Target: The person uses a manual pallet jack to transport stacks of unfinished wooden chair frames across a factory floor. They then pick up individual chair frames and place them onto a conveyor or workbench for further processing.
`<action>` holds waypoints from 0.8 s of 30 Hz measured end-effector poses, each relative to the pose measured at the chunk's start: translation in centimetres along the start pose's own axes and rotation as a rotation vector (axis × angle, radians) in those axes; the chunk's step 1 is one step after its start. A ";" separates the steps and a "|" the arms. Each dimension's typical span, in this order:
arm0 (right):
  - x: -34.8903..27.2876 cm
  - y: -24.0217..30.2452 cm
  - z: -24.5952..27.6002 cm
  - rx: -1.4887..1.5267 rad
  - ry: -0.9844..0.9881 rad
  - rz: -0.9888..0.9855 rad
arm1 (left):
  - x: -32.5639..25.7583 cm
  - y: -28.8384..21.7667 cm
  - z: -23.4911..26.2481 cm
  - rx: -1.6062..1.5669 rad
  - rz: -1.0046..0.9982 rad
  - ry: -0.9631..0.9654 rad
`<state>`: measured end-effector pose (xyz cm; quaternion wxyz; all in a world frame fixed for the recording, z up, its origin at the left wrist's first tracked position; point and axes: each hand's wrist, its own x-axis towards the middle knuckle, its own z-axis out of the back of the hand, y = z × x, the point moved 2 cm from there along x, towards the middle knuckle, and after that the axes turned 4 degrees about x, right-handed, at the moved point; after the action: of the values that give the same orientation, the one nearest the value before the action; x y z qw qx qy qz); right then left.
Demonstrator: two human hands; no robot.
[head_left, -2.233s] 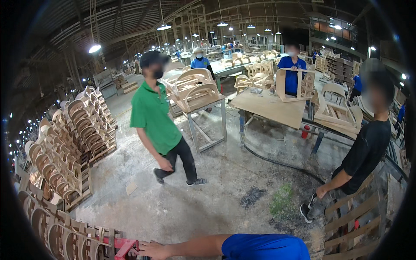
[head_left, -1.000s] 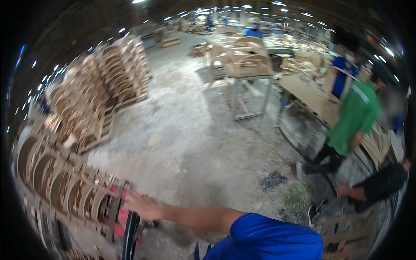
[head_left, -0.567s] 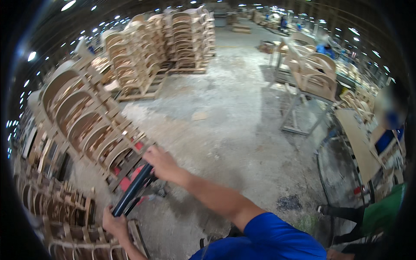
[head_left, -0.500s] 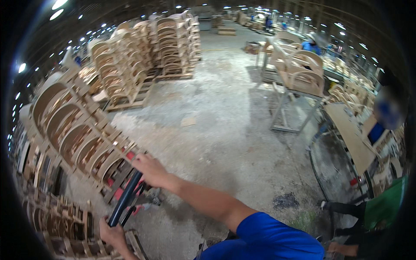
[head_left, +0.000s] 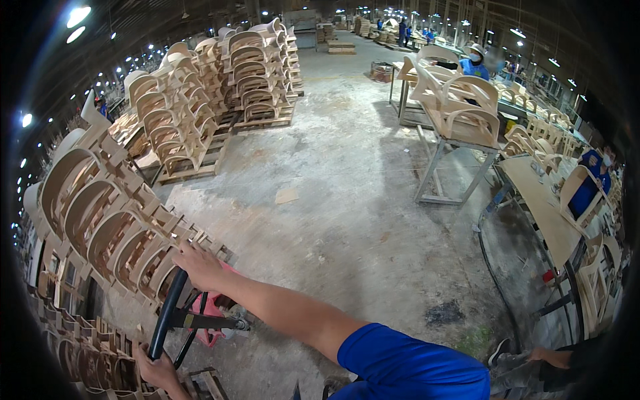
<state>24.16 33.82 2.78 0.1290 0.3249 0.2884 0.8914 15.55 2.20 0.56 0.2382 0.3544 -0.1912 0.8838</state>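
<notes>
At the lower left of the frame, the right hand (head_left: 197, 265) was closed over the top of a black pallet-jack handle (head_left: 167, 313), and the left hand (head_left: 157, 367) gripped the handle's lower end near the bottom edge. The handle slanted beside a row of curved wooden chair frames (head_left: 100, 220). A red jack body (head_left: 212, 313) sat on the concrete floor (head_left: 347, 200).

Dim overhead lamps, dark warped rim.

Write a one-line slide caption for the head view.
Both hands, right hand and left hand, grip a pallet jack handle beside stacked wooden chair frames.
</notes>
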 end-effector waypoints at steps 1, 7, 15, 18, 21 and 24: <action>0.6 -0.1 -0.3 -0.032 -0.027 0.010 | 0.7 0.2 -0.3 0.007 -0.002 -0.003; 4.3 1.8 -3.0 -0.010 0.068 -0.014 | 4.0 2.8 -0.8 0.069 0.013 -0.050; 8.1 1.5 -4.9 -0.042 0.059 -0.027 | 7.9 4.1 -3.1 -0.008 -0.016 -0.058; 8.7 1.3 -4.4 -0.021 0.065 -0.036 | 8.4 3.4 -2.9 -0.003 0.062 0.022; 7.2 2.1 -3.6 -0.038 0.050 -0.013 | 6.7 4.1 -2.8 -0.021 0.012 -0.018; 3.8 2.5 -1.8 -0.059 0.126 -0.004 | 3.7 2.3 0.2 -0.011 0.060 0.058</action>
<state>19.97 32.58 5.07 0.1217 0.2635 0.2703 0.9180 12.07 1.32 2.91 0.2193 0.3213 -0.1997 0.8993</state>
